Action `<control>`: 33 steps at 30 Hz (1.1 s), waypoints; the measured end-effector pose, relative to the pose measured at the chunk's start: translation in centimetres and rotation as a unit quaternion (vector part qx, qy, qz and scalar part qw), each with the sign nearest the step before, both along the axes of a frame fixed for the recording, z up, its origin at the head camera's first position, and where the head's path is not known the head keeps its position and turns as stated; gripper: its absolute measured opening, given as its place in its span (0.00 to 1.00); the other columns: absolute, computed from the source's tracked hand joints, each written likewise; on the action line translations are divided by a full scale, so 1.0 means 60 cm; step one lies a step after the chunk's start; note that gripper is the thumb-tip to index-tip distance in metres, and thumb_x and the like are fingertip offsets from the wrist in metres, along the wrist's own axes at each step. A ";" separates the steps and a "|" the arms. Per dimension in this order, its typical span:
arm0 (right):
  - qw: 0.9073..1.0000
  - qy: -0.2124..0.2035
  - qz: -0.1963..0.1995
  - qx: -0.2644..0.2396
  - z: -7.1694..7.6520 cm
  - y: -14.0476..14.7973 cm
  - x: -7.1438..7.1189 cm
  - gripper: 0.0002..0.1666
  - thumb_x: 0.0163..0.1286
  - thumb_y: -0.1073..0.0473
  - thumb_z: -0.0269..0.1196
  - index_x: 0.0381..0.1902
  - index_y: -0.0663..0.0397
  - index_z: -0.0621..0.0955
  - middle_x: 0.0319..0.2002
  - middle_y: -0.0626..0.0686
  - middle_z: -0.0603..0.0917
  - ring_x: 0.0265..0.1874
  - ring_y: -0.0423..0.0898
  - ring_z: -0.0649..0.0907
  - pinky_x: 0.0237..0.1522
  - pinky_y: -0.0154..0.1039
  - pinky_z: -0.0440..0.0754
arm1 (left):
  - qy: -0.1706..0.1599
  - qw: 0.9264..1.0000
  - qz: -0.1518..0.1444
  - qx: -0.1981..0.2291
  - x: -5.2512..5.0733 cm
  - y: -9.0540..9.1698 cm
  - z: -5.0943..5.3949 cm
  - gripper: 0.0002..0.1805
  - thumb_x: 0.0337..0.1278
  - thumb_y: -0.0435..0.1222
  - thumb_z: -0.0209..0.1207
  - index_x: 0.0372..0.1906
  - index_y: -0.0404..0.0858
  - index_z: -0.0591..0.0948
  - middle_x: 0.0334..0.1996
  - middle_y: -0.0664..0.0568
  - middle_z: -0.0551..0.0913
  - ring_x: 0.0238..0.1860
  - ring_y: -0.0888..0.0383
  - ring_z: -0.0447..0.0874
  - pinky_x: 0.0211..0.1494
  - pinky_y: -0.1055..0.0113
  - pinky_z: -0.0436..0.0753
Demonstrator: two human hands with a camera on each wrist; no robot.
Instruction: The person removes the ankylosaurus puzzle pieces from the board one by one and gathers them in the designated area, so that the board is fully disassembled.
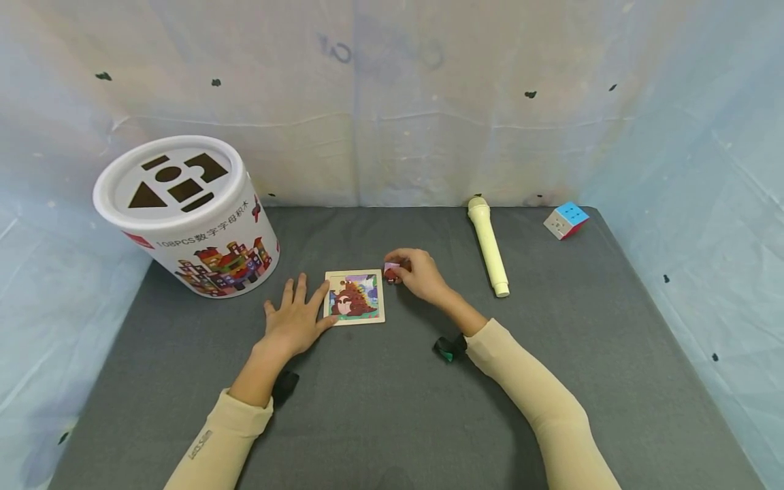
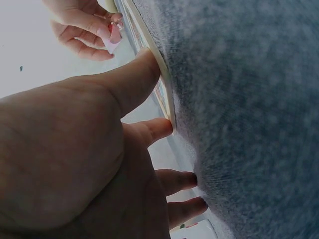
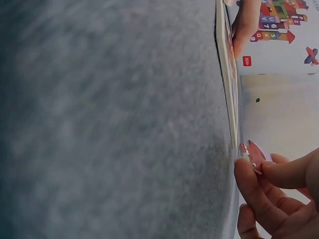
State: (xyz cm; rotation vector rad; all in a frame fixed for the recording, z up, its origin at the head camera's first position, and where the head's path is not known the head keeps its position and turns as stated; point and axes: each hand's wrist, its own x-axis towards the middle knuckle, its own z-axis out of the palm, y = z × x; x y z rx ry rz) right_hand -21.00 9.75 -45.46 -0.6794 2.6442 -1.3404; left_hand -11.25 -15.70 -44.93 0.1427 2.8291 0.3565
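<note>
A small square jigsaw puzzle in a pale wooden frame (image 1: pixel 361 322), with a reddish-brown dinosaur picture, lies flat on the grey table. My left hand (image 1: pixel 292 323) rests at its left side, fingers spread and straight. In the left wrist view, the thumb (image 2: pixel 142 69) and index finger of that hand touch the puzzle's edge. Just beyond the puzzle's right edge, my right hand (image 1: pixel 422 275) pinches a red and lilac puzzle piece (image 1: pixel 391 271) between thumb and fingertips. The piece (image 3: pixel 257 155) is held tilted beside the frame in the right wrist view.
A large white bucket (image 1: pixel 257 262) with shaped holes in its lid stands at the back left. A pale yellow toy microphone (image 1: pixel 488 248) lies right of the right hand. Near the back right corner sits a puzzle cube (image 1: pixel 566 220). Plastic sheeting (image 1: pixel 392 163) hangs behind the table.
</note>
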 end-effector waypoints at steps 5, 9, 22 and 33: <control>1.000 0.001 0.005 0.010 -0.001 0.004 0.000 0.12 0.71 0.71 0.61 0.50 0.63 0.85 0.44 0.58 0.87 0.31 0.48 0.85 0.31 0.37 0.80 | -0.004 1.000 0.000 0.004 0.000 -0.001 -0.002 0.41 0.71 0.54 0.54 0.81 0.47 0.52 0.78 0.30 0.41 0.76 0.29 0.37 0.63 0.20 0.47; 1.000 0.013 0.005 0.021 -0.003 0.004 0.000 0.11 0.70 0.71 0.62 0.48 0.61 0.86 0.45 0.57 0.87 0.35 0.47 0.84 0.36 0.39 0.81 | -0.004 1.000 -0.001 0.002 0.000 -0.001 -0.003 0.41 0.72 0.55 0.53 0.81 0.47 0.52 0.78 0.30 0.41 0.76 0.29 0.37 0.63 0.20 0.47; 0.998 0.037 0.006 0.041 -0.004 0.005 0.001 0.11 0.67 0.72 0.65 0.46 0.62 0.87 0.43 0.57 0.88 0.38 0.49 0.85 0.41 0.44 0.82 | -0.009 1.000 0.001 -0.002 0.000 0.000 0.001 0.41 0.71 0.55 0.53 0.81 0.47 0.52 0.78 0.30 0.41 0.76 0.29 0.37 0.63 0.21 0.47; 0.983 0.115 0.010 0.145 -0.004 0.006 0.001 0.14 0.61 0.65 0.73 0.46 0.58 0.86 0.41 0.55 0.80 0.40 0.51 0.79 0.42 0.46 0.78 | -0.007 1.000 -0.001 -0.004 -0.001 0.000 0.002 0.41 0.71 0.55 0.53 0.81 0.47 0.52 0.78 0.31 0.41 0.76 0.29 0.38 0.64 0.21 0.47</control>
